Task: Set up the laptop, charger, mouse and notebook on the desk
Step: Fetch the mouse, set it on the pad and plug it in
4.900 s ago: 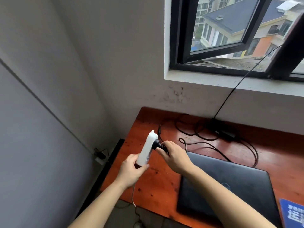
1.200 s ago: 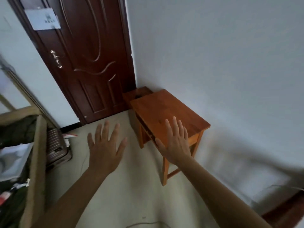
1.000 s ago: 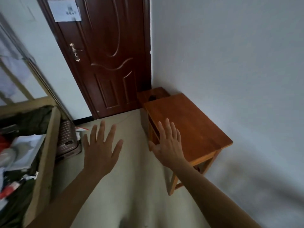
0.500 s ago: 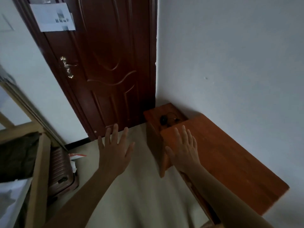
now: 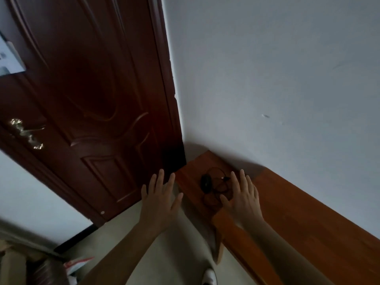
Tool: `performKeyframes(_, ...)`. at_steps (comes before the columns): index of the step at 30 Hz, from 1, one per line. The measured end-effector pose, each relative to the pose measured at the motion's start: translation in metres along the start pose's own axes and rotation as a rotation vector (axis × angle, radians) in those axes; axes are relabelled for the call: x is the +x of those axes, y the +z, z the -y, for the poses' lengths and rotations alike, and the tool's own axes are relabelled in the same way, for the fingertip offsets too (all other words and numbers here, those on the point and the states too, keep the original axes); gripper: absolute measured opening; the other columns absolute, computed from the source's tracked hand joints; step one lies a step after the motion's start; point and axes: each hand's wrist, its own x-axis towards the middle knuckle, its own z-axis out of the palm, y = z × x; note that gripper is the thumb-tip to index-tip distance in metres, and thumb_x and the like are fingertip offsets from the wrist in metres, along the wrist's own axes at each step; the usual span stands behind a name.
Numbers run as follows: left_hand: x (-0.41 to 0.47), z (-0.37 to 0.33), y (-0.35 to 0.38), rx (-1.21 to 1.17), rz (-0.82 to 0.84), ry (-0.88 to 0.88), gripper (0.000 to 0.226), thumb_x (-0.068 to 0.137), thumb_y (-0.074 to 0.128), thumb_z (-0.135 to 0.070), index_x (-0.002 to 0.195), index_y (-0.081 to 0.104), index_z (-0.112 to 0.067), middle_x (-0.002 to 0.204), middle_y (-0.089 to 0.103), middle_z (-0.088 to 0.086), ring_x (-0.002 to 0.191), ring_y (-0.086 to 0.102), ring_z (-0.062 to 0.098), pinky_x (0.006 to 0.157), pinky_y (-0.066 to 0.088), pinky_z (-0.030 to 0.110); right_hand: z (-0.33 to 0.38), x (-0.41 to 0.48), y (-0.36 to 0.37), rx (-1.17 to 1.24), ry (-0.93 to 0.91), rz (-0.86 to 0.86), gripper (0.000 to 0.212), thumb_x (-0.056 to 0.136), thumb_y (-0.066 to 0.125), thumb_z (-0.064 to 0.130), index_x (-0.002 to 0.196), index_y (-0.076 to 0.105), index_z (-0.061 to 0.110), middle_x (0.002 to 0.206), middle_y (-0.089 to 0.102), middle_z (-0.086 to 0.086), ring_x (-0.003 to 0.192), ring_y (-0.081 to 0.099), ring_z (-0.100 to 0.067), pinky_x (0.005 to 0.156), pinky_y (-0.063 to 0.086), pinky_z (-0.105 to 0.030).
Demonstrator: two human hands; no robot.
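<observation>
So, both hands were stretched out in front, palms down, and neither was holding anything. The left hand hung over the pale floor in front of the dark wooden door, fingers straight and a bit spread. The right hand was just as flat and relaxed, fingers apart, over the spot where the small low stand meets the bigger wooden table.

The mouse, a little black one, lay on top of the stand, roughly mid-surface and a touch toward its front edge. That put it between the two hands, much nearer the right one and just left of that hand's index finger. Its thin dark cable lay in loose loops around and beside it. The right thumb and fingertips overlapped those loops from this angle. Honestly I couldn't tell if the hand was touching the cable or just hovering above it. It wasn't on the mouse itself.

The stand sat in the corner, against the grey wall and right beside the door frame. The table ran along the same wall. The door had a brass handle and a sheet of paper stuck to it. A white shoe peeked in at the bottom edge.
</observation>
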Motion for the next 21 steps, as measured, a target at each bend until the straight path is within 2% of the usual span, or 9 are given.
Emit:
performKeyframes(6, 0.144, 0.025, 0.002, 0.052, 0.050, 0.066, 0.077, 0.092, 0.010, -0.067, 0.157, 0.020, -0.028, 0.166, 0.013, 0.009, 0.151, 0.012, 0.030, 0.117, 0.017, 0.056, 0.015, 0.127, 0.006, 0.034, 0.072, 0.031, 0.082, 0.101, 0.037, 0.059, 0.161, -0.007, 0.023, 0.169, -0.011, -0.009, 0.156, -0.006, -0.030, 0.126, 0.008, -0.047)
performKeyframes(10, 0.214, 0.029, 0.011, 0.016, 0.080, 0.092, 0.077, 0.092, 0.010, -0.065, 0.158, 0.015, -0.026, 0.166, 0.008, 0.010, 0.152, 0.009, 0.030, 0.119, 0.017, 0.055, 0.017, 0.175, 0.005, 0.033, 0.117, 0.049, 0.081, 0.102, 0.038, 0.056, 0.161, -0.005, 0.021, 0.169, -0.007, -0.009, 0.156, -0.002, -0.029, 0.125, 0.010, -0.044)
performKeyframes(13, 0.261, 0.029, 0.032, 0.021, 0.151, 0.182, 0.074, 0.095, 0.014, -0.064, 0.159, 0.008, -0.027, 0.167, 0.000, 0.009, 0.152, 0.002, 0.029, 0.121, 0.012, 0.054, 0.010, 0.201, 0.010, 0.035, 0.171, 0.068, 0.082, 0.101, 0.039, 0.055, 0.161, -0.007, 0.023, 0.170, -0.004, -0.008, 0.156, 0.001, -0.028, 0.124, 0.012, -0.043)
performKeyframes(17, 0.327, 0.024, 0.069, 0.082, 0.261, 0.376, 0.070, 0.100, 0.026, -0.058, 0.159, 0.008, -0.025, 0.167, -0.001, 0.011, 0.152, 0.003, 0.030, 0.121, 0.012, 0.055, -0.005, 0.220, 0.022, 0.032, 0.361, 0.074, 0.083, 0.101, 0.044, 0.050, 0.161, -0.007, 0.024, 0.170, -0.001, -0.009, 0.156, 0.004, -0.029, 0.124, 0.014, -0.044)
performKeyframes(21, 0.383, 0.013, 0.100, 0.076, 0.323, 0.560, 0.069, 0.100, 0.024, -0.059, 0.159, 0.011, -0.024, 0.166, 0.002, 0.012, 0.152, 0.009, 0.031, 0.119, 0.018, 0.055, -0.008, 0.221, 0.028, 0.041, 0.619, 0.045, 0.083, 0.100, 0.048, 0.045, 0.161, -0.004, 0.022, 0.169, 0.003, -0.008, 0.155, 0.006, -0.029, 0.122, 0.019, -0.044)
